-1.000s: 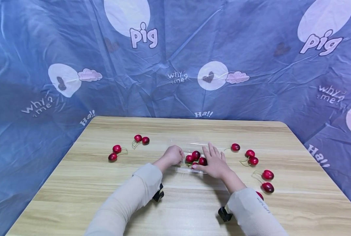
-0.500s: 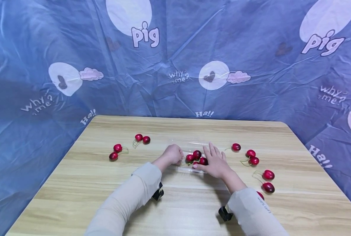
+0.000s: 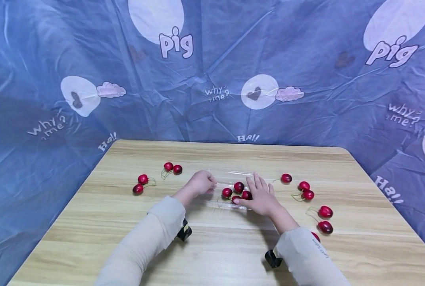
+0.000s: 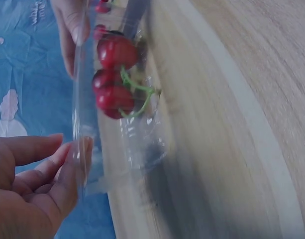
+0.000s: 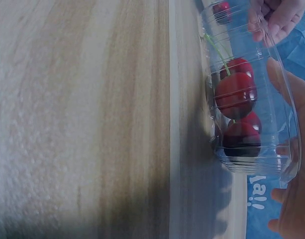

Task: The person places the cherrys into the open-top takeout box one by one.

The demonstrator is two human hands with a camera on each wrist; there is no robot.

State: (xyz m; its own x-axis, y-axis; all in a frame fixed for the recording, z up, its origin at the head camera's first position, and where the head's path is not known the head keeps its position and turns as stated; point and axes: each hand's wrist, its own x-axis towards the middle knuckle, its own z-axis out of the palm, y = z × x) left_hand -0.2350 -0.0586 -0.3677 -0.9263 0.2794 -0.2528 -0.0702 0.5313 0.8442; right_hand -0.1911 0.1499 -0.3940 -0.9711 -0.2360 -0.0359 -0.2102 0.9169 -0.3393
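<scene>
A clear plastic container [image 3: 230, 172] lies on the table with several red cherries [image 3: 227, 193] inside. Green stems [image 4: 148, 91] stick out among them in the left wrist view. My left hand [image 3: 199, 183] is by the container's left end, fingers loosely bent and nothing seen between them. In the left wrist view, its fingertips are close to the clear rim; whether they touch it I cannot tell. Across the right end rests my right hand [image 3: 262, 198], fingers fairly straight and spread, its thumb [image 5: 277, 79] reaching over the rim.
Two cherry pairs [image 3: 143, 179] [image 3: 173, 169] lie to the left on the wooden table [image 3: 212, 254]. On the right are a single cherry [image 3: 286, 178], more pairs [image 3: 306, 190] [image 3: 325, 219], and one cherry [image 3: 316, 237] partly hidden by the right sleeve. A blue printed cloth [image 3: 183, 111] hangs behind.
My left hand has drawn back left and slightly away from the cherries in the container. One cherry there has shifted a little left. My right hand stays in place.
</scene>
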